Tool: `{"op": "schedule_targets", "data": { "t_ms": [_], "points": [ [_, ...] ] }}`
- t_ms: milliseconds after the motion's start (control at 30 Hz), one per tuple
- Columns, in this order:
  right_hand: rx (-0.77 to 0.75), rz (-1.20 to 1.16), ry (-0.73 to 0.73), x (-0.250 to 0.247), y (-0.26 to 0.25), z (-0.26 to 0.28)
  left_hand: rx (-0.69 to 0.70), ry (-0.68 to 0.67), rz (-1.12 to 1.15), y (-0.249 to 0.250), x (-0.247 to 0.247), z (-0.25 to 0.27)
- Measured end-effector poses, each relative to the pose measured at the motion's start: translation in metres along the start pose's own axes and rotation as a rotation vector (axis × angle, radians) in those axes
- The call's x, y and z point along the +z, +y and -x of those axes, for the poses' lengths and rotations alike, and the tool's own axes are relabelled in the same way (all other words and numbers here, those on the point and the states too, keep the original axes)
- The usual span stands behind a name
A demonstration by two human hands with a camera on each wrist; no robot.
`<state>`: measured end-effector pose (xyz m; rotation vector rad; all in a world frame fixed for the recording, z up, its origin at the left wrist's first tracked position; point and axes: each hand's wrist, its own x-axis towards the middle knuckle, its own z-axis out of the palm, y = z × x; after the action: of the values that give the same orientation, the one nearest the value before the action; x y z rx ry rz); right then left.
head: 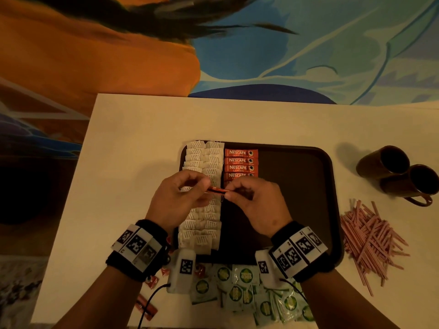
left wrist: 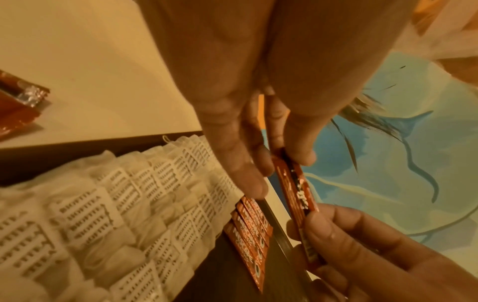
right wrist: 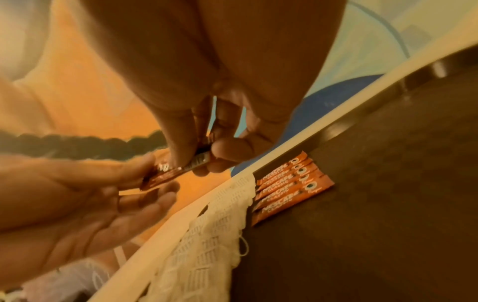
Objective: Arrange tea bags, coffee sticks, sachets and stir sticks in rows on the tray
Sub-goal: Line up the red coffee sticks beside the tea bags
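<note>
A dark tray [head: 297, 176] lies on the cream table. Two columns of white tea bags [head: 204, 210] fill its left side. Beside them lies a row of red coffee sticks [head: 240, 163] [left wrist: 248, 235] [right wrist: 289, 188]. Above the tray both hands hold one red coffee stick [head: 217, 190] [left wrist: 297, 196] [right wrist: 175, 173] by its ends. My left hand [head: 185, 193] pinches the left end between thumb and fingers. My right hand [head: 251, 198] pinches the right end.
Green-and-white sachets [head: 249, 290] lie in a heap at the table's near edge. Loose red coffee sticks [head: 147, 305] lie near the left wrist. A pile of pink stir sticks [head: 370, 238] sits right of the tray, with two dark mugs [head: 399, 174] behind it.
</note>
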<state>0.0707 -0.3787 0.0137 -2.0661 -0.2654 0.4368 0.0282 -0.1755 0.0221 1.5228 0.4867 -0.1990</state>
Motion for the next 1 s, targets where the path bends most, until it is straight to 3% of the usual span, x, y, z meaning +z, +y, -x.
{"op": "schedule_targets", "data": {
  "t_ms": [100,233,467,733,833,933,1000],
  "points": [
    [-0.107,0.012,0.037,0.001,0.003,0.003,-0.075,-0.065,-0.024,0.004,0.004,0.003],
    [-0.117,-0.131,0.041,0.003,0.009,0.005,-0.002,-0.06,-0.067,0.002,0.004,0.002],
    [0.185,-0.389,-0.023,-0.002,0.006,0.003,0.062,-0.076,-0.144,-0.004,-0.001,-0.003],
    [0.245,-0.588,0.053,-0.01,0.008,0.004,-0.01,-0.103,-0.143,0.001,0.002,-0.003],
    [0.242,-0.664,0.096,-0.013,0.008,0.005,-0.05,-0.24,-0.265,0.0,0.001,-0.002],
    [0.234,-0.67,0.047,-0.014,0.005,0.005,-0.093,-0.438,-0.328,0.003,0.002,0.001],
    [0.261,-0.681,-0.021,-0.013,0.004,0.006,-0.078,-0.457,-0.341,0.007,0.0,0.002]
  ]
}}
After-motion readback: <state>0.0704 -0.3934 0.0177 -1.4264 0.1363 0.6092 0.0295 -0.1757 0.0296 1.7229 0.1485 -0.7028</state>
